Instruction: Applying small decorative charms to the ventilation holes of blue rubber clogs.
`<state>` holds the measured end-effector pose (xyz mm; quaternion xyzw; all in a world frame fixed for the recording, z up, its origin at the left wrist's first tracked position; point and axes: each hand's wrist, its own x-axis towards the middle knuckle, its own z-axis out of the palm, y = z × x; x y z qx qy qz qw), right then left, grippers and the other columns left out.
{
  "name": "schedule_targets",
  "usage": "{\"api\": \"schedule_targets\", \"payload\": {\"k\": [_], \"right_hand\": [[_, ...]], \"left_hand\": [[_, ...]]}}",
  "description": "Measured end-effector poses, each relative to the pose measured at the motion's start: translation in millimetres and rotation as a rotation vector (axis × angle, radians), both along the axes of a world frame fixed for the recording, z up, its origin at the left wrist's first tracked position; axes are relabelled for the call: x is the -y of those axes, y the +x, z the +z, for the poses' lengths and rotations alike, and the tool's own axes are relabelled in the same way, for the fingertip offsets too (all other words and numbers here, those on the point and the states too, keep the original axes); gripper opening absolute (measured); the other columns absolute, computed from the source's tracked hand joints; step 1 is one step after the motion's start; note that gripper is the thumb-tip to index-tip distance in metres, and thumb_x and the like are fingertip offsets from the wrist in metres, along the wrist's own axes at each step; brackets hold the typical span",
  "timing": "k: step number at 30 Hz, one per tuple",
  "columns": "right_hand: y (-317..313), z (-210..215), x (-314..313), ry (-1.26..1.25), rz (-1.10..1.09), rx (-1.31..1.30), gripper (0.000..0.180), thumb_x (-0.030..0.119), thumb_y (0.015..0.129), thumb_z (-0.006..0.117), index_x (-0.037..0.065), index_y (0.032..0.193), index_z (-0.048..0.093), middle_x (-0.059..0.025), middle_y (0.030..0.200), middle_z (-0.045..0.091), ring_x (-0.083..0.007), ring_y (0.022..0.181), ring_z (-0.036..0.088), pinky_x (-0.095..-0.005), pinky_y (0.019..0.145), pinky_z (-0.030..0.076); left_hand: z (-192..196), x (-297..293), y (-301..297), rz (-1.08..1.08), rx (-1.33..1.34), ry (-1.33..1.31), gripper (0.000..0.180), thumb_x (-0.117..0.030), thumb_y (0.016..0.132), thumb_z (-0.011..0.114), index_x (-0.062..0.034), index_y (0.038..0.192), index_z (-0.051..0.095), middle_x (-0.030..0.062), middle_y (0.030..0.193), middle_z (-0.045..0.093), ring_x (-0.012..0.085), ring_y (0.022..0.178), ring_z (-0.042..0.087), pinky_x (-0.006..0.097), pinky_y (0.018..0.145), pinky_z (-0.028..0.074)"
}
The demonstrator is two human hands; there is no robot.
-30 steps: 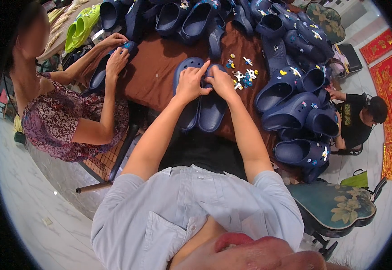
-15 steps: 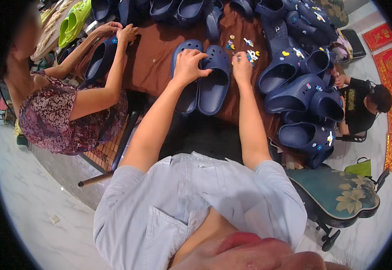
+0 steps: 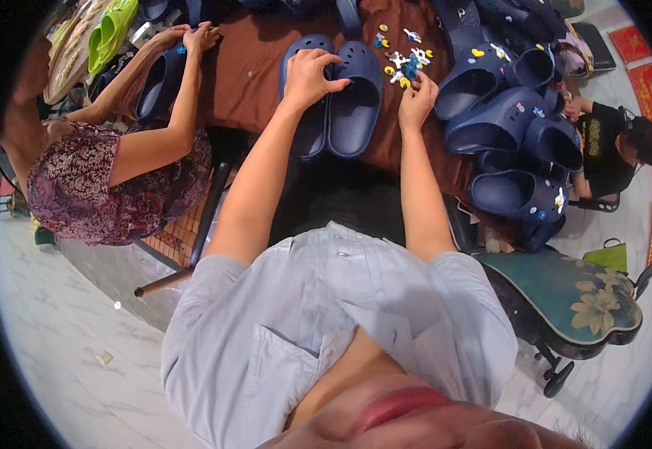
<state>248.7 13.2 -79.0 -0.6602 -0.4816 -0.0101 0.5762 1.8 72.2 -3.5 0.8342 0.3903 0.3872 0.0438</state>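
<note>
A pair of navy clogs with holed tops lies side by side before me, toes away: the left clog [image 3: 311,135] and the right clog [image 3: 355,120]. My left hand [image 3: 309,78] is over the left clog's upper, fingers curled on it, its thumb reaching across to the right clog. Right of the pair, my right hand [image 3: 418,103] has its fingertips closed at a blue shoe charm [image 3: 411,67], at the near edge of a small pile of white, yellow and blue shoe charms [image 3: 397,60].
Navy clogs [image 3: 487,120] bearing charms are heaped at the right. At the left, a person [image 3: 116,172] works on another navy clog [image 3: 160,86], near lime-green clogs [image 3: 109,34]. Another person [image 3: 610,153] sits far right. A brown cloth [image 3: 244,82] covers the table; a green-cushioned chair [image 3: 558,292] stands right.
The view has shifted, so the table sits higher in it. My right hand has moved from over the charms to their near edge, uncovering more of the pile. My left hand stays on the clogs.
</note>
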Motion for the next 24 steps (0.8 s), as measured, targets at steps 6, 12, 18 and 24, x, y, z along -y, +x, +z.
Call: {"api": "schedule_targets", "payload": {"k": [6, 12, 18, 24], "right_hand": [[-8.3, 5.7, -6.1, 0.065, 0.227, -0.018, 0.052, -0.011, 0.075, 0.059, 0.005, 0.124, 0.056, -0.0189, 0.124, 0.047, -0.031, 0.111, 0.058, -0.035, 0.086, 0.053], [-4.2, 5.8, -3.8, -0.042, 0.191, 0.205, 0.051, -0.007, 0.073, 0.061, 0.005, 0.123, 0.057, -0.0235, 0.134, 0.042, -0.0412, 0.12, 0.051, -0.0436, 0.107, 0.039], [-2.1, -1.3, -11.1, -0.063, 0.141, 0.324, 0.047, -0.007, 0.074, 0.058, 0.003, 0.12, 0.058, -0.0257, 0.132, 0.044, -0.0414, 0.119, 0.051, -0.0436, 0.104, 0.041], [-4.3, -4.8, -12.7, -0.046, 0.177, 0.297, 0.045, -0.008, 0.074, 0.055, 0.0, 0.118, 0.058, -0.0279, 0.129, 0.046, -0.044, 0.118, 0.05, -0.0453, 0.103, 0.041]], "left_hand": [[0.8, -1.2, 1.9, 0.021, 0.025, 0.083, 0.043, -0.041, 0.061, 0.083, -0.0153, 0.095, 0.075, 0.0039, 0.099, 0.07, 0.0276, 0.1, 0.061, 0.042, 0.09, 0.046], [0.6, -2.0, 3.8, 0.029, 0.009, 0.08, 0.042, -0.043, 0.063, 0.082, -0.0152, 0.094, 0.075, 0.0047, 0.1, 0.07, 0.0275, 0.1, 0.061, 0.042, 0.09, 0.046], [-1.5, -2.9, 4.8, 0.033, 0.017, 0.07, 0.041, -0.044, 0.064, 0.081, -0.0152, 0.094, 0.075, 0.0044, 0.101, 0.07, 0.0273, 0.102, 0.061, 0.041, 0.091, 0.046], [-2.0, -5.4, 3.3, 0.042, 0.017, 0.053, 0.041, -0.044, 0.065, 0.081, -0.0151, 0.094, 0.075, 0.0049, 0.102, 0.071, 0.0276, 0.103, 0.061, 0.041, 0.091, 0.047]]}}
